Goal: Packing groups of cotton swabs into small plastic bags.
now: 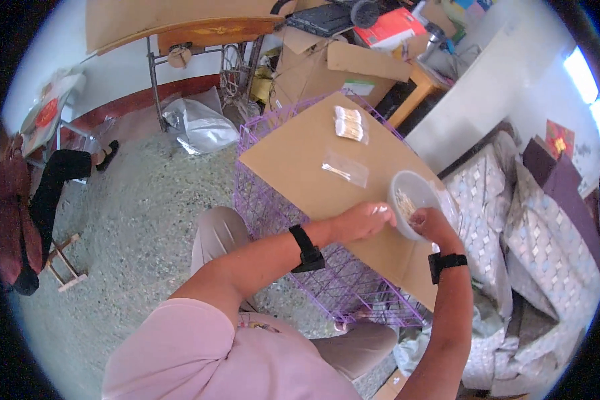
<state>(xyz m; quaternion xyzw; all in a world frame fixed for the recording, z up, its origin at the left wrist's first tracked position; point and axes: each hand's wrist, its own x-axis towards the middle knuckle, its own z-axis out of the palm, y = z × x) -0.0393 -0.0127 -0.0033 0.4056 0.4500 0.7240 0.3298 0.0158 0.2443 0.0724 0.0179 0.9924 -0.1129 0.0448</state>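
Loose cotton swabs [405, 203] lie in a whitish round bowl [407, 179] at the right side of a cardboard sheet. My right hand [431, 225] reaches over the bowl's near rim, fingers pinched together at the swabs; what is between them is hidden. Just left of the bowl, my left hand [364, 221] is closed, with small white swab tips showing at its fingers. A clear plastic bag [353, 175] with a few swabs in it lies flat beyond my left hand. Farther back is a stack of packed cotton swabs [349, 125].
The cardboard sheet [287, 157] rests on a purple wire cage [267, 193]. Patterned fabric [487, 193] is heaped at the right. Behind stand a cardboard box [313, 73] and a sewing-machine table [213, 30]. Another person's dark-clothed leg [57, 180] and a small wooden stool [65, 263] are at left.
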